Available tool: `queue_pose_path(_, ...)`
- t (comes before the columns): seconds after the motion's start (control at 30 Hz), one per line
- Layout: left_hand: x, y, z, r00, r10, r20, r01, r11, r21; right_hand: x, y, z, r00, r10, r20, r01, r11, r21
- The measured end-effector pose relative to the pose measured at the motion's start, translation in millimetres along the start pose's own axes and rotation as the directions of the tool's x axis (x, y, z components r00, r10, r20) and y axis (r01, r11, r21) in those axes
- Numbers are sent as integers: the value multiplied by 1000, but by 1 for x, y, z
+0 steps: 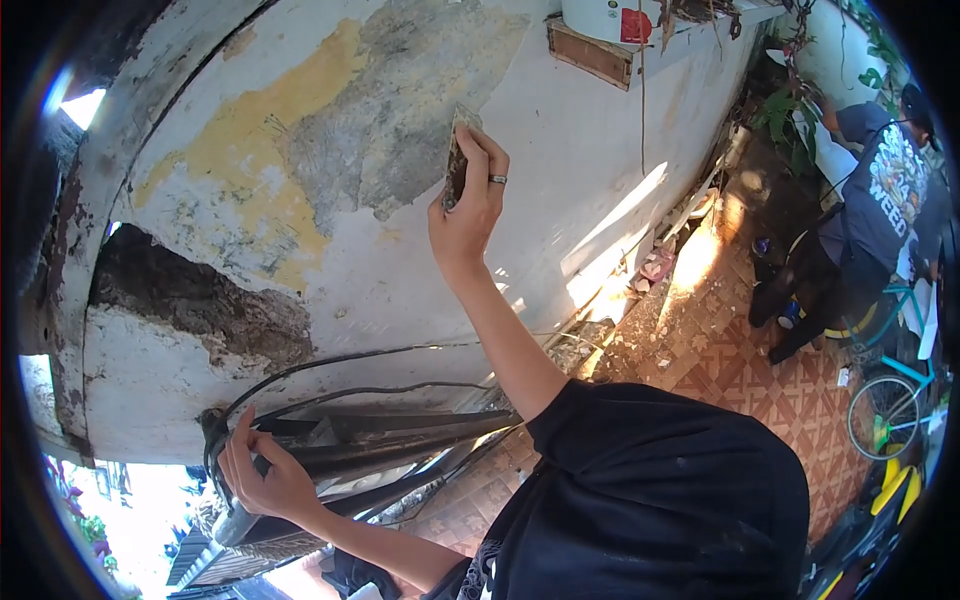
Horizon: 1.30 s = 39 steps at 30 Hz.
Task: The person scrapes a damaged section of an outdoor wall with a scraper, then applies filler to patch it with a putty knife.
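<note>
My right hand point(472, 200), with a ring on one finger, grips a flat scraper-like blade point(456, 172). The blade's edge touches the wall at the border of a grey bare patch point(400, 90) where paint is gone. Yellow paint point(290, 90) shows beside that patch. Lower left, my left hand point(262, 472) is raised beside black cables point(330, 362) and dark tubes, its fingers apart and curved, with nothing visible in it. A dark broken hollow point(190, 300) in the wall lies above my left hand.
At the right a person in a printed dark shirt point(885, 190) bends near a bicycle wheel point(884, 416). Rubble lies along the wall's foot, beside patterned floor tiles point(770, 400). A white bucket point(605, 18) stands on a ledge point(590, 55) at the top.
</note>
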State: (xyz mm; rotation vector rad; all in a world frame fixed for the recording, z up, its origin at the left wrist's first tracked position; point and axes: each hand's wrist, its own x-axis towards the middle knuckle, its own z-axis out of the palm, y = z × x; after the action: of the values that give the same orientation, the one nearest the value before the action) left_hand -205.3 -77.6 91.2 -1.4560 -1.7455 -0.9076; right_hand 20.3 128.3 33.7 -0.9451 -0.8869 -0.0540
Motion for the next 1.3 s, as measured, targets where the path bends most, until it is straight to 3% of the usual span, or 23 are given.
queue_pose_path(0.43,5,5,1,992,118,-53,-120,992,-35,9,-1,13,995,-26,-93,15,993,-114)
queue_pose_path(0.63,1,-1,-3,996,87,29,-86,995,-44,12,9,17,988,-88,-126,68,986,-154)
queue_pose_path(0.93,-1,-3,1,1000,2,1,-2,999,-51,19,29,9,979,-168,-112,154,981,-120)
queue_pose_path(1.3,-1,-4,1,1000,0,2,0,999,-42,30,44,6,962,-246,-117,230,963,-139)
